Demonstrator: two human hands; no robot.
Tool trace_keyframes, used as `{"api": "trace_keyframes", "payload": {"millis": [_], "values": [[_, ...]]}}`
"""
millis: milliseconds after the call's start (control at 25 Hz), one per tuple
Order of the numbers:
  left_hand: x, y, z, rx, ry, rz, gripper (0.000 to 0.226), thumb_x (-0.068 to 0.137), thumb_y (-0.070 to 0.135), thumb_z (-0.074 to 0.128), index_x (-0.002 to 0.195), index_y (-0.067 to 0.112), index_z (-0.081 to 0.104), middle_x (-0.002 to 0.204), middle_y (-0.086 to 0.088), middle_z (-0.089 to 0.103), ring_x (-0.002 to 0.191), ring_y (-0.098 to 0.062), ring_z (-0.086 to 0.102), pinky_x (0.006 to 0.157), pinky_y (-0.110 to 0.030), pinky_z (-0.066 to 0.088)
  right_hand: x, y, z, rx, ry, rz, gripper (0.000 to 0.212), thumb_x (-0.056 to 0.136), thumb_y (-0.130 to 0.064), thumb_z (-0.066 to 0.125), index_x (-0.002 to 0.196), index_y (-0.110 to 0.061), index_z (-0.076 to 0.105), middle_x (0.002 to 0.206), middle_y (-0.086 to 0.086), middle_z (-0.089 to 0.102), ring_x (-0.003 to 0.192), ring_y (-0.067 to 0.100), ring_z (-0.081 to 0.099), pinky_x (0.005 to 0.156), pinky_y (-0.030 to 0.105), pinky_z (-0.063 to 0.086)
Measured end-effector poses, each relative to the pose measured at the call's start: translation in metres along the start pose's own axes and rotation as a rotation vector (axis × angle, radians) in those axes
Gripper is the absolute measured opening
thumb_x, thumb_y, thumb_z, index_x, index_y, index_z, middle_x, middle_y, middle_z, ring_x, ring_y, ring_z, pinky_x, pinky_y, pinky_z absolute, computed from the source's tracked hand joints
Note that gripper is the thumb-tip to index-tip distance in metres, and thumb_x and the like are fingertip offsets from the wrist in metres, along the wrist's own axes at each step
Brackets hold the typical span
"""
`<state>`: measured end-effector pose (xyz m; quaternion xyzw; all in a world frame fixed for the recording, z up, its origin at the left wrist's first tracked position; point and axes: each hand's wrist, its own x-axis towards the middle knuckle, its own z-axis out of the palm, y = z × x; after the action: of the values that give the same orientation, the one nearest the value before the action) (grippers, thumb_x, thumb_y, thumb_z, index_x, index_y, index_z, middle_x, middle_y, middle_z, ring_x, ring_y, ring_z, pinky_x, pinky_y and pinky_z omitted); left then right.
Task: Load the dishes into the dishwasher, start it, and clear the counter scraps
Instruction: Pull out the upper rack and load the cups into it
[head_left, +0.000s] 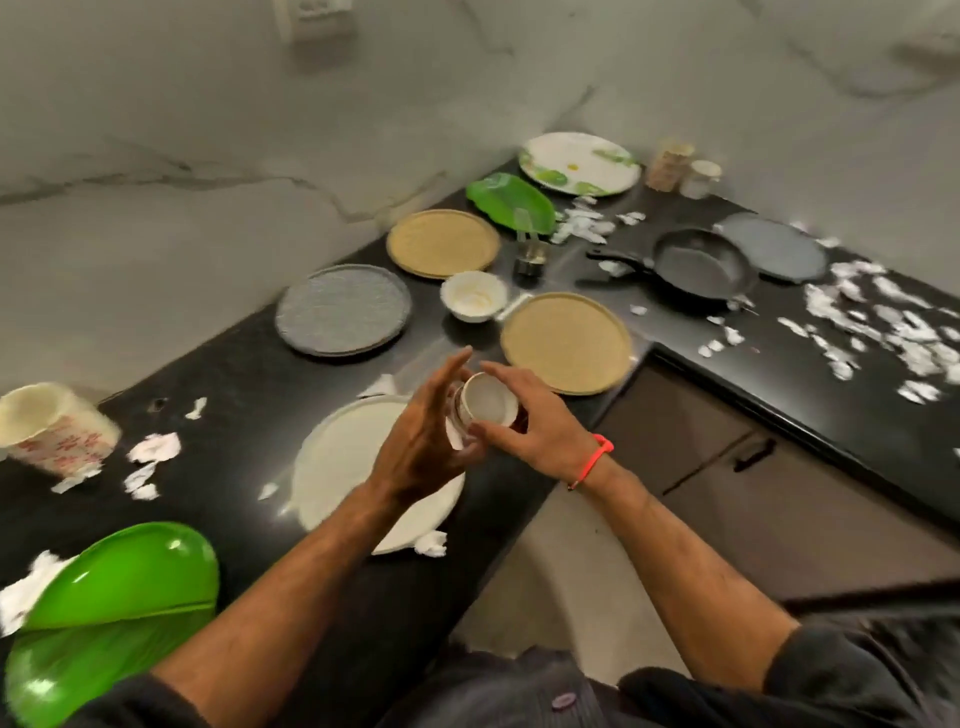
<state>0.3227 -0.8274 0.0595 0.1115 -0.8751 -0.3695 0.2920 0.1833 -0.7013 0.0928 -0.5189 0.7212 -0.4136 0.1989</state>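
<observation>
A small cup (488, 402) with a white inside is held tilted above the black counter (234, 374), over the edge of a white plate (343, 467). My right hand (540, 431) grips it, index finger over the rim and thumb on its near side. The fingers of my left hand (421, 441) are straight and lie against the cup's left side. Dishes spread over the counter: two tan plates (566, 343) (441, 243), a grey plate (343, 310), a white bowl (474, 296) and a black frying pan (701, 270).
Torn white paper scraps (883, 322) litter the right arm of the counter, and more scraps (153, 447) lie at left. A printed paper cup (52, 426) lies on its side at far left. Green plates (104, 597) (511, 201), a flowered plate (579, 162) and brown cabinet doors (727, 467) are around.
</observation>
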Motion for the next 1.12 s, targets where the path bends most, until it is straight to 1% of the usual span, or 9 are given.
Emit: {"api": "trace_keyframes", "payload": {"millis": [160,240,360,520,640,800,920,1000,1120], "values": [[0.025,0.053,0.095,-0.108,-0.316,0.096,0.108,0.077,0.033,0.083,0.159,0.035,0.011,0.140,0.000,0.054,0.122,-0.020,0.058,0.099,-0.048,0.051,-0.105,0.045,-0.058,0.059,0.292,0.237,0.073,0.076,-0.045,0.079,0.139,-0.021,0.050,0.133,-0.005,0.054,0.125,0.006,0.051,0.110,0.023,0.039],[0.030,0.088,0.148,-0.152,-0.453,0.131,0.103,0.078,0.037,0.078,0.158,0.038,0.013,0.139,0.003,0.054,0.123,-0.019,0.057,0.102,-0.046,0.049,-0.160,0.064,-0.084,0.061,0.449,0.347,0.068,0.077,-0.042,0.078,0.137,-0.022,0.052,0.132,-0.006,0.055,0.123,0.005,0.053,0.108,0.029,0.043],[0.027,0.152,0.233,-0.134,-0.635,0.237,0.091,0.082,0.041,0.073,0.158,0.033,0.024,0.145,0.005,0.049,0.134,-0.011,0.045,0.111,-0.031,0.042,-0.248,0.090,-0.125,0.113,0.698,0.492,0.063,0.076,-0.037,0.078,0.133,-0.023,0.054,0.127,-0.008,0.057,0.118,0.006,0.056,0.103,0.033,0.047],[0.004,0.231,0.354,-0.115,-0.836,0.445,0.073,0.086,0.043,0.069,0.149,0.017,0.043,0.146,-0.003,0.045,0.133,-0.014,0.045,0.110,-0.036,0.045,-0.374,0.133,-0.167,0.167,0.899,0.615,0.057,0.076,-0.032,0.080,0.127,-0.028,0.055,0.125,-0.005,0.058,0.117,0.014,0.057,0.099,0.041,0.051],[-0.024,0.292,0.430,-0.115,-1.048,0.476,0.073,0.090,0.037,0.068,0.153,0.024,0.034,0.153,0.003,0.036,0.140,-0.010,0.037,0.115,-0.032,0.038,-0.468,0.166,-0.182,0.194,1.022,0.770,0.061,0.075,-0.035,0.081,0.129,-0.030,0.053,0.127,-0.004,0.054,0.118,0.011,0.055,0.096,0.043,0.052],[-0.061,0.354,0.521,-0.018,-1.341,0.558,0.090,0.093,0.031,0.069,0.160,0.025,0.010,0.164,0.002,0.015,0.151,-0.016,0.021,0.123,-0.031,0.021,-0.585,0.217,-0.194,0.143,1.172,1.022,0.064,0.074,-0.034,0.081,0.130,-0.030,0.051,0.123,-0.005,0.049,0.116,0.016,0.052,0.098,0.043,0.051],[-0.080,0.377,0.574,0.030,-1.469,0.585,0.086,0.096,0.034,0.065,0.160,0.029,0.007,0.165,0.005,0.010,0.150,-0.020,0.024,0.122,-0.038,0.027,-0.656,0.263,-0.193,0.123,1.336,1.276,0.073,0.074,-0.017,0.081,0.139,-0.017,0.048,0.131,0.005,0.046,0.123,0.024,0.047,0.102,0.034,0.042],[-0.090,0.382,0.597,0.063,-1.528,0.563,0.086,0.096,0.034,0.065,0.160,0.029,0.008,0.166,0.006,0.005,0.149,-0.024,0.026,0.120,-0.044,0.030,-0.691,0.293,-0.184,0.135,1.372,1.414,0.078,0.076,-0.007,0.078,0.144,-0.010,0.041,0.140,0.013,0.044,0.129,0.027,0.044,0.108,0.035,0.038],[-0.102,0.383,0.624,0.092,-1.570,0.516,0.084,0.095,0.031,0.067,0.160,0.029,0.014,0.167,0.004,0.001,0.148,-0.028,0.029,0.118,-0.051,0.034,-0.725,0.339,-0.167,0.157,1.197,1.588,0.080,0.079,0.000,0.075,0.148,-0.009,0.036,0.147,0.014,0.040,0.131,0.031,0.046,0.109,0.034,0.037]]}}
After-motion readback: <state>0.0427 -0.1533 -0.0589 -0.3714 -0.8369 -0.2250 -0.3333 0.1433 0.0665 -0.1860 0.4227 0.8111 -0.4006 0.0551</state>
